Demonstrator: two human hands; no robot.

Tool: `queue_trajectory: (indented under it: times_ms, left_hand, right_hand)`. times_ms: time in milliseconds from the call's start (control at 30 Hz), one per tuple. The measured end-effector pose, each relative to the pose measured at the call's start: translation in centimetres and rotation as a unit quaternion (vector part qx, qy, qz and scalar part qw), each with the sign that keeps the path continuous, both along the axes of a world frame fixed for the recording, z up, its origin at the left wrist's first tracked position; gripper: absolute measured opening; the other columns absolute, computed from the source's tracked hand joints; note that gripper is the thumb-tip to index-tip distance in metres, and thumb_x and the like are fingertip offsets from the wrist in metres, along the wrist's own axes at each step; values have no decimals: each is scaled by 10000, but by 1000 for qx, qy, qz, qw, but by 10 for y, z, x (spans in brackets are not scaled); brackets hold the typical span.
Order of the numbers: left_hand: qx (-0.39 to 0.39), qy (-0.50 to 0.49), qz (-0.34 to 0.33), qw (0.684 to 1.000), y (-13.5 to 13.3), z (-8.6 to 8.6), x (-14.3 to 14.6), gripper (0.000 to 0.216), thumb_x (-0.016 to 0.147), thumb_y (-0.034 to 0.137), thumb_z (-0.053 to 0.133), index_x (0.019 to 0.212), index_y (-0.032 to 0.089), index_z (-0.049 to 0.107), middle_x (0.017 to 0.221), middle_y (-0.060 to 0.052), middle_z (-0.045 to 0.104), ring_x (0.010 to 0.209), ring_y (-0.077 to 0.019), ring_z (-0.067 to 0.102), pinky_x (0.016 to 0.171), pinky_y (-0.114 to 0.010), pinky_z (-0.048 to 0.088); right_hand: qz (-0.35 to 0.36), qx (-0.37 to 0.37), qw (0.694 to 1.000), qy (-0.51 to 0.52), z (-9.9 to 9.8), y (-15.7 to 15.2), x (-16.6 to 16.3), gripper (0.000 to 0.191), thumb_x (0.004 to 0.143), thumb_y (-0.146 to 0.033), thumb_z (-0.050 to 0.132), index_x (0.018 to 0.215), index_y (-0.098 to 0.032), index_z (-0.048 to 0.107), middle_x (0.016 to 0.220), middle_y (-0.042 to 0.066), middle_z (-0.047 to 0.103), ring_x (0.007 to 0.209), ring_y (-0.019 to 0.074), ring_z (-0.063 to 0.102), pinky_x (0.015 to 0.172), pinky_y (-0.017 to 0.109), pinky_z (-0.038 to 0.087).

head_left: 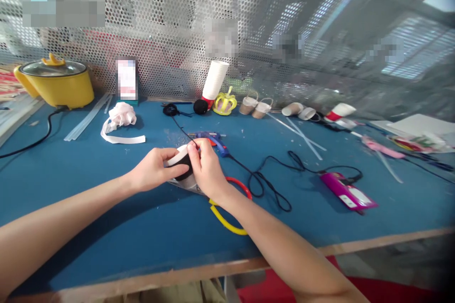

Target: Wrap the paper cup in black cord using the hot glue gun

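Though gripped in both hands, only partly visible: a white cup-like piece [179,155] with a black band [184,160] round its side, midway between the near and far edges of the blue desk [124,241]. Held by the left hand [156,169], with thumb lying along the black band and fingers bent behind, partly out of sight. Pinched near the rim between thumb and forefinger of the right hand [208,165], closed together on the piece and a black cord [183,129]. Seen leading from that pinch to a black ball [170,110] near the desk's far edge. Hidden under the right fingers: the meeting of cord and band.

Too small and blurred to read: white labels [347,201] on a purple power strip [334,184] toward the desk's right end. Masked by square blocks: the screen of a phone [127,78], upright at the far edge. Partly covered by the right hand: a blue glue gun [222,148]. Crossed by the right forearm: a red loop [242,184] and a yellow loop [227,223]; cannot tell whether joined. Cut off at the left: the black lead [33,149] of a yellow pot [67,87], near the desk's far left corner.
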State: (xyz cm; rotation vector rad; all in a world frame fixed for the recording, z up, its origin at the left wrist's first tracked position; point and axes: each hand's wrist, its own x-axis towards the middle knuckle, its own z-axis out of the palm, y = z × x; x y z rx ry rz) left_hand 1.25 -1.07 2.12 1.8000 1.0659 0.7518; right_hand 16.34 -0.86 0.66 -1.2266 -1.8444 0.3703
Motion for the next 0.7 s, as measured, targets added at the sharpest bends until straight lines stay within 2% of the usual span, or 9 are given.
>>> queue_trajectory:
  times_ms: [133, 267, 433, 567, 700]
  left_hand:
    - [15, -20, -6, 1000, 2, -5, -1, 208, 711, 310, 536, 720, 107, 581, 628, 29, 523, 597, -95, 448, 557, -196, 354]
    - [14, -41, -12, 999, 4, -9, -2, 215, 704, 321, 551, 749, 116, 596, 664, 21, 563, 621, -106, 480, 592, -206, 382]
    - [13, -49, -22, 998, 4, -10, -2, 166, 696, 277, 567, 737, 121, 608, 668, 20, 577, 635, -106, 487, 610, -209, 385]
    - [11, -55, -31, 998, 5, -11, -2, 164, 699, 255, 578, 770, 114, 623, 705, 4, 597, 675, -117, 503, 647, -222, 396]
    - [-6, -47, -38, 998, 5, -11, -2, 174, 712, 258, 562, 786, 108, 607, 699, 6, 578, 656, -113, 490, 613, -217, 388]
  right_hand:
    - [8, 14, 1000, 2, 1, 2, 3, 148, 870, -304, 362, 824, -184, 436, 825, 62, 518, 762, 162, 512, 726, 319, 428]
    - [21, -13, 999, 41, 4, 2, 7, 148, 865, -309, 376, 840, -183, 449, 866, 67, 543, 790, 156, 539, 731, 306, 445]
    - [38, -51, 996, 57, 2, 1, 6, 137, 866, -302, 377, 860, -187, 452, 824, 50, 566, 788, 157, 561, 730, 306, 453]
    - [47, -51, 995, 66, -1, 1, 6, 139, 870, -299, 371, 878, -187, 453, 847, 56, 580, 822, 163, 566, 746, 310, 451]
    - [42, -51, 996, 62, -5, 2, 5, 141, 870, -307, 372, 890, -188, 446, 877, 65, 584, 814, 162, 570, 751, 317, 450]
